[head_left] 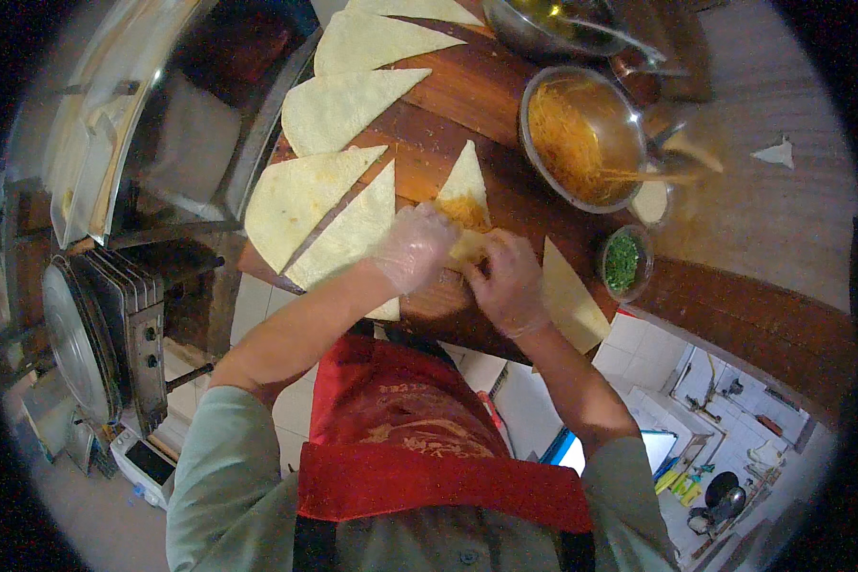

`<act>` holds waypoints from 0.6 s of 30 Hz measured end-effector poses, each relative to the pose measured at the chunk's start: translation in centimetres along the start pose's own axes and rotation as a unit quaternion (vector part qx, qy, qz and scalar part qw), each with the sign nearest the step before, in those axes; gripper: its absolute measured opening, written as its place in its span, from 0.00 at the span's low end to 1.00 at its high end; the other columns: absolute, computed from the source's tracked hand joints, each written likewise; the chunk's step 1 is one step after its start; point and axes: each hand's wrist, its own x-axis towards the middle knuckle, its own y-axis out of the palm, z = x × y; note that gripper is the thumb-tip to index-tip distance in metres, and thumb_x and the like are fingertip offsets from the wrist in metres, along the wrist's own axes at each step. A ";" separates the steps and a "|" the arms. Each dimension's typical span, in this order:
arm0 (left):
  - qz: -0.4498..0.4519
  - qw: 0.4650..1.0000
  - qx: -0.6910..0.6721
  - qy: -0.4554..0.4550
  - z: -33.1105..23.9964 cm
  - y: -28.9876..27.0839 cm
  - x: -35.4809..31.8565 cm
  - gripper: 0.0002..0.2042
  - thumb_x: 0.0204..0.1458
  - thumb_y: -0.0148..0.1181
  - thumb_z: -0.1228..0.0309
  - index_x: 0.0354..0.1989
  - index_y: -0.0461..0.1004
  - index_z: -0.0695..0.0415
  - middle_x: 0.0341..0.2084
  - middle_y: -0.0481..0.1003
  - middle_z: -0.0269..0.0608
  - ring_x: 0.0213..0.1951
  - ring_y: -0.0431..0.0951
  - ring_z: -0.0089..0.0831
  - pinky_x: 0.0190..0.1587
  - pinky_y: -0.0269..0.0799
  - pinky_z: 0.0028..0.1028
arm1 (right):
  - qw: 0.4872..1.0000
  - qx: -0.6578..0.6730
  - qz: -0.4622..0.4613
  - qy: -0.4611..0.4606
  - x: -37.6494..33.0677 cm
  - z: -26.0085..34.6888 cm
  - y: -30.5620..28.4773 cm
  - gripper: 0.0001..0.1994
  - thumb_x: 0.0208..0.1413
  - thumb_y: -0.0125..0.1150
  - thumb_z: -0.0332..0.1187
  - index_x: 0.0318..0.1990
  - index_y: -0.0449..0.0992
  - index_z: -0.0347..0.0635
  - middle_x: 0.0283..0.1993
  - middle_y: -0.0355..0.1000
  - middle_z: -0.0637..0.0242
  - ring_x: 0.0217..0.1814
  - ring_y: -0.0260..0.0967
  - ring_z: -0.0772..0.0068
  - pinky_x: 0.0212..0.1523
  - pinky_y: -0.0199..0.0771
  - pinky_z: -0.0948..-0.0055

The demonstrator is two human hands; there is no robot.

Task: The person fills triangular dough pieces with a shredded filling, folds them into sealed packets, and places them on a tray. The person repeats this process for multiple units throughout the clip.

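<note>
nearest to me: red apron [419, 429] and grey-green sleeves, both forearms running up to the wooden bench [467, 95].

left hand [413, 246], in a thin clear glove, is closed down on the near corner of the filled wrapper [464, 195]; fingers curled over the dough, pinching it. right hand [507, 281], also gloved, is clamped on the same piece from the other side. the two hands almost touch. the wrapper is a pale triangle, apex pointing away from me, with a heap of orange shredded filling [462, 212] on its near half, lying at mid-bench just beyond the fingers.

judgement: a fold is in hand. to do it well i would keep the filling tucked behind the crease, press the edge flat from the centre outward, and avoid dragging shreds onto the seam.

just right of the right hand: a spare wrapper [572, 300]. left: a fan of plain wrappers [324, 195]. farther right: a small cup of chopped greens [623, 262]. beyond: a steel bowl of orange shreds [582, 138] with a utensil in it, then a second bowl [543, 24] at the far edge.
</note>
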 end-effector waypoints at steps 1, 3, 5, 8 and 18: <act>0.022 0.999 -0.022 -0.009 0.0 -1.0 0.4 0.16 0.40 0.65 0.68 0.41 0.78 0.54 0.37 0.77 0.41 0.45 0.74 0.40 0.45 0.70 0.38 | 0.999 -0.031 0.015 -0.014 -0.4 0.4 0.3 0.19 0.46 0.68 0.35 0.45 0.74 0.40 0.46 0.71 0.56 0.48 0.68 0.52 0.48 0.70 0.57; 0.077 0.996 -0.035 -0.033 0.1 -2.7 1.3 0.16 0.40 0.66 0.66 0.40 0.80 0.52 0.37 0.78 0.40 0.46 0.75 0.40 0.47 0.71 0.37 | 0.995 -0.078 0.023 -0.051 -0.7 -0.2 1.4 0.17 0.47 0.68 0.34 0.45 0.75 0.41 0.48 0.71 0.59 0.48 0.68 0.54 0.47 0.70 0.58; 0.145 0.987 -0.020 -0.061 0.0 -3.4 2.2 0.15 0.42 0.67 0.64 0.40 0.81 0.50 0.37 0.79 0.40 0.47 0.75 0.40 0.48 0.71 0.37 | 0.994 -0.084 0.022 -0.070 -0.7 -1.3 2.5 0.16 0.48 0.66 0.33 0.45 0.75 0.41 0.47 0.71 0.58 0.47 0.68 0.52 0.47 0.70 0.57; 0.145 0.986 -0.032 -0.074 0.8 -3.0 2.4 0.14 0.44 0.66 0.61 0.40 0.81 0.50 0.36 0.79 0.40 0.47 0.75 0.40 0.47 0.71 0.37 | 0.995 -0.025 0.062 -0.078 0.5 -2.5 2.4 0.16 0.49 0.64 0.33 0.45 0.75 0.40 0.45 0.72 0.56 0.47 0.68 0.49 0.47 0.70 0.56; -0.237 0.971 -0.009 -0.023 -1.1 -0.6 -0.6 0.16 0.43 0.60 0.69 0.43 0.76 0.55 0.40 0.76 0.40 0.46 0.73 0.40 0.45 0.70 0.38 | 0.939 0.118 0.316 0.072 6.3 -5.0 0.7 0.17 0.50 0.66 0.43 0.35 0.78 0.35 0.37 0.75 0.46 0.41 0.72 0.43 0.44 0.71 0.53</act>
